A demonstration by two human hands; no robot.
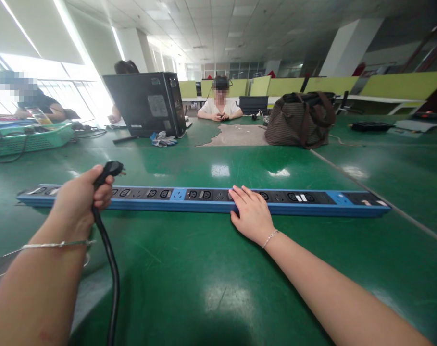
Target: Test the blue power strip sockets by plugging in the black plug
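Observation:
A long blue power strip (204, 206) with black sockets lies lengthwise across the green table. My left hand (76, 202) grips a black power plug (112, 169) above the strip's left part, its metal prongs pointing right. From the plug a thick black cable (112, 269) hangs down past my wrist and out at the bottom of the view. My right hand (252, 211) rests flat on the strip, right of its middle, fingers stretched over the sockets and covering some of them. The plug is apart from the sockets, and my left hand hides part of the strip behind it.
A black computer case (146, 103) stands at the back left, with gloves (163, 139) before it. A green basket (34, 139) holds cables at far left. A brown bag (299, 120) sits at the back right. Other people sit beyond the table and at the left.

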